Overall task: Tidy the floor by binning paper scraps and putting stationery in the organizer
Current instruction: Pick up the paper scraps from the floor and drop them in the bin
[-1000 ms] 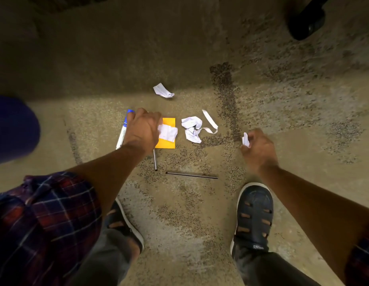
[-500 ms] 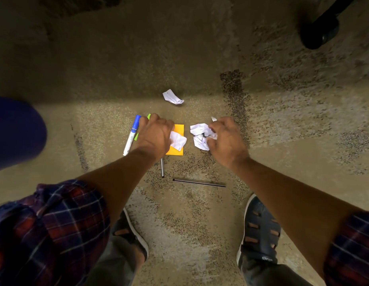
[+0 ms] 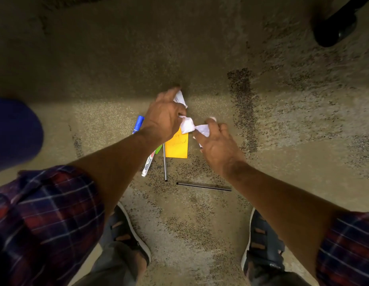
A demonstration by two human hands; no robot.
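Observation:
My left hand (image 3: 164, 116) reaches forward over the floor, its fingers on a far crumpled white scrap (image 3: 180, 99) while it also holds a white scrap (image 3: 187, 125) against the palm. My right hand (image 3: 215, 141) is closed around crumpled white paper scraps (image 3: 203, 130) just right of it. Under the hands lies an orange sticky-note pad (image 3: 177, 146). A blue-capped white marker (image 3: 145, 149) lies left of the pad, partly hidden by my left forearm. A thin silver pen (image 3: 164, 164) and a green slip (image 3: 158, 149) sit beside it. A black pen (image 3: 204, 186) lies nearer me.
A dark blue rounded object (image 3: 14, 131) sits at the left edge. A black chair base or wheel (image 3: 334, 27) stands at the top right. My two sandalled feet (image 3: 262, 242) stand at the bottom on the speckled floor (image 3: 189, 223).
My left hand moved forward from the orange pad to the far scrap, carrying its paper. My right hand gathered the crumpled pile that lay right of the pad and lifted it.

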